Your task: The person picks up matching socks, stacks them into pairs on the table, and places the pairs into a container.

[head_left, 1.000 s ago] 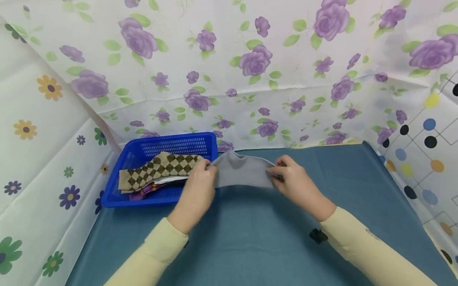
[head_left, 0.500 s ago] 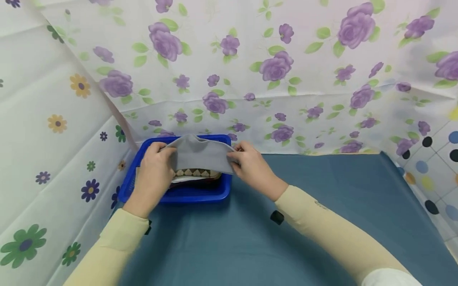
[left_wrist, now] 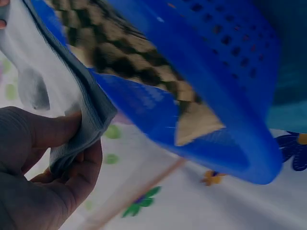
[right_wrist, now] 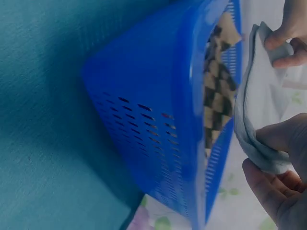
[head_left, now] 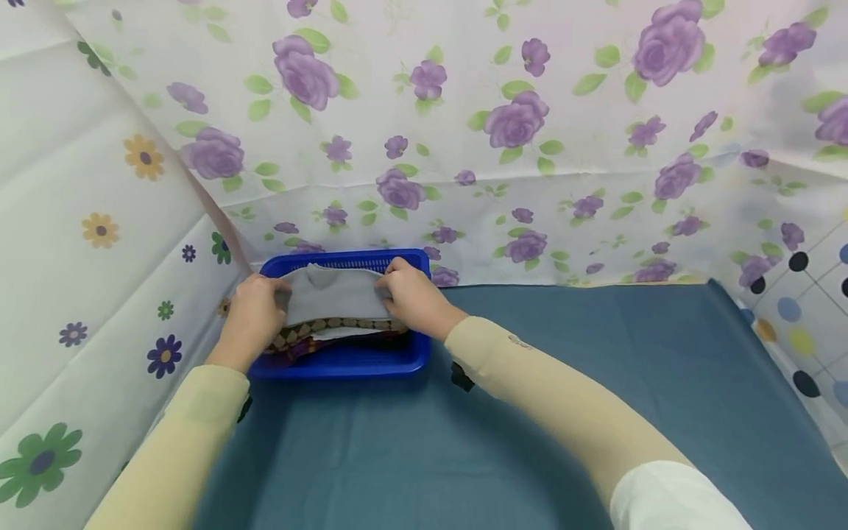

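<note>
A pair of grey socks (head_left: 338, 294), laid one on the other with a ribbed cuff, is stretched flat between my two hands above the blue basket (head_left: 344, 370). My left hand (head_left: 248, 320) pinches one end between thumb and fingers, seen close in the left wrist view with the grey socks (left_wrist: 72, 81). The other end is pinched by my right hand (head_left: 417, 298). Below them in the basket lies a brown-and-beige checkered sock (head_left: 341, 324), partly covered in the head view. White cloth (head_left: 344, 333) and purple-red cloth (head_left: 298, 350) show beneath it.
The basket stands on a blue-green tablecloth (head_left: 517, 427) at the back left, near the corner of two patterned sheets. A purple-flowered sheet (head_left: 530, 169) hangs behind, and a daisy-patterned sheet (head_left: 119, 309) runs along the left.
Both hands have carried the grey socks left from beside the basket to over it, then lowered them towards the checkered sock. The head view has shifted, too.
</note>
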Tool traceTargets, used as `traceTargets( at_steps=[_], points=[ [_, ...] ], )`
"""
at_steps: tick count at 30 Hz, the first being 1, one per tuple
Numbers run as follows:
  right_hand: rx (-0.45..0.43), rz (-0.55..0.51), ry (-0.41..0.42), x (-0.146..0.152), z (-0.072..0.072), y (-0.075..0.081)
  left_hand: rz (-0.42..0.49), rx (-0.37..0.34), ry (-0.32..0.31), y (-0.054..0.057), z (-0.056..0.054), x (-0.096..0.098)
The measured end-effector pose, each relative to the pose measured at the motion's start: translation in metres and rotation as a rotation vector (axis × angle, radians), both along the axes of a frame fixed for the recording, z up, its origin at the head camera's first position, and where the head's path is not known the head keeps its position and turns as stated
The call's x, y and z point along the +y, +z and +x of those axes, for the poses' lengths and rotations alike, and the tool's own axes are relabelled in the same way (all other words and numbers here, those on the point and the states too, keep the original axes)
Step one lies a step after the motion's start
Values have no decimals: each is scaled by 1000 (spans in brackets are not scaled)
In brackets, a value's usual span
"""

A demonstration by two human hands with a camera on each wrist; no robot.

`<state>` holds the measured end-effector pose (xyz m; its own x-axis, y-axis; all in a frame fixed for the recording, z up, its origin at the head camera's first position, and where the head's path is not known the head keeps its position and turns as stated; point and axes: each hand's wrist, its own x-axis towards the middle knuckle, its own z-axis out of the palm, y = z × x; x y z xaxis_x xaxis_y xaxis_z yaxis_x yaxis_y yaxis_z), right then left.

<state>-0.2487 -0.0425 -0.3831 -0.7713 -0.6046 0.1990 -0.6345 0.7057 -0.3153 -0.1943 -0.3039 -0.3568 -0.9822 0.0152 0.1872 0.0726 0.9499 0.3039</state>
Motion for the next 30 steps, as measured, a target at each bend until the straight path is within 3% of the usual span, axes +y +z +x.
traceTargets(
  at_steps=[9,15,18,20,24,26,30],
  points=[
    [-101,135,-11,-24,-18,-13,-20,-206,38,-21,-27,-17],
    [-147,182,-14,-27,-22,-23,-59,-304,14,-36,-41,-20],
    [-77,229,-44,-27,-23,-26,-71,-320,6,-40,-42,-21],
    [18,263,-38,-27,-23,-25,-78,-329,8,-41,-42,-20],
    [212,352,51,-29,-21,-20,-109,-327,15,-40,-43,-18],
    [219,399,90,-31,-18,-17,-151,-295,23,-39,-42,-15],
    [113,460,82,-35,-18,-19,-192,-253,53,-37,-40,-5]
  ],
)
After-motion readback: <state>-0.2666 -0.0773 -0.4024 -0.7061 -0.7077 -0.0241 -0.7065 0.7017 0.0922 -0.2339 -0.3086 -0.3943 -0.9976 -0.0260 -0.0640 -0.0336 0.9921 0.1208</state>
